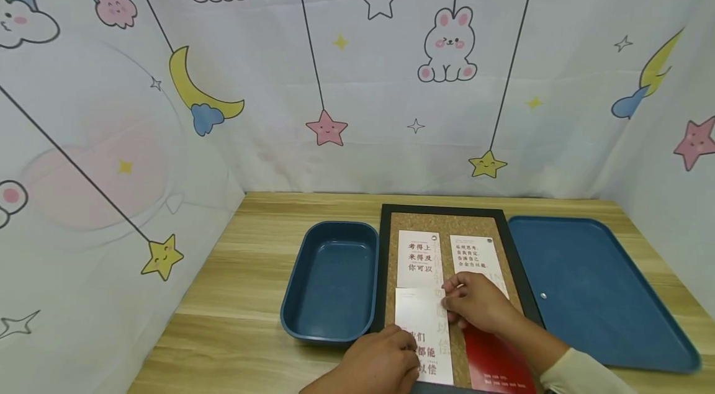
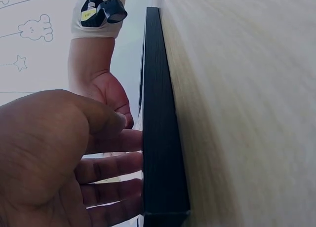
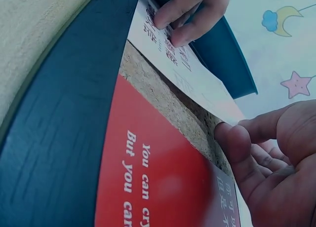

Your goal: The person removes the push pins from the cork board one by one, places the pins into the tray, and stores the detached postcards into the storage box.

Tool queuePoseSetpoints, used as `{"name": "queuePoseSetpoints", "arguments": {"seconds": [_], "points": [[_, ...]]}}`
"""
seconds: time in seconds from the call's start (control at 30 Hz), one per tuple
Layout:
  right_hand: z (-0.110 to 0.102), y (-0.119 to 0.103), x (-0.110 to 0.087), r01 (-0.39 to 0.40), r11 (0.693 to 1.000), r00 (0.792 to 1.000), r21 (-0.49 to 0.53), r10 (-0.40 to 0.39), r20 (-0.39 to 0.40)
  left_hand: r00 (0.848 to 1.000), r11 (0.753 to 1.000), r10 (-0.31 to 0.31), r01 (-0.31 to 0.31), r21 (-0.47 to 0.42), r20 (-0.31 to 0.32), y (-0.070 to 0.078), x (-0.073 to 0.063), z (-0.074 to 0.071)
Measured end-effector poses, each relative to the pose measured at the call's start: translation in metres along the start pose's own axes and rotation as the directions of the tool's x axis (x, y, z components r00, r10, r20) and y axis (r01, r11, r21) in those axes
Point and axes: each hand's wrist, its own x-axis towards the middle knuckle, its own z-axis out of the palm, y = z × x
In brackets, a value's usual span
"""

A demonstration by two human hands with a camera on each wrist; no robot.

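A white card with red Chinese characters (image 1: 419,310) lies at the lower left of a black-framed cork board (image 1: 463,357). My left hand (image 1: 382,360) rests its fingertips on the lower part of this card, and in the left wrist view its fingers reach over the black frame edge (image 2: 163,123). My right hand (image 1: 480,302) pinches the card's upper right edge between thumb and finger; the right wrist view shows that edge raised a little off the cork. Another white card (image 1: 416,257) lies directly above. At the right are a further white card (image 1: 472,252) and a red card (image 3: 148,172), partly hidden by my right arm.
A deep blue tray (image 1: 329,282) stands left of the board. To its right lies a flat blue tray (image 1: 603,295) with a small shiny round thing (image 1: 544,296) near its left edge. Behind the wooden table (image 1: 240,295) hangs a printed cloth (image 1: 368,84).
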Motion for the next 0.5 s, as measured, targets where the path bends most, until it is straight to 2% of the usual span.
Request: {"name": "queuePoseSetpoints", "arguments": {"seconds": [0.3,0.5], "points": [[0.0039,0.0018,0.0001,-0.031,0.999,0.999,0.011,0.031,-0.029,0.999,0.999,0.007,-0.009,0.046,0.032,0.002,-0.0001,-0.0014],[0.0062,-0.0001,-0.0002,-0.057,0.998,0.997,-0.004,0.057,-0.059,0.999,0.999,0.012,-0.014,0.043,0.037,0.0027,-0.001,-0.0055]]}}
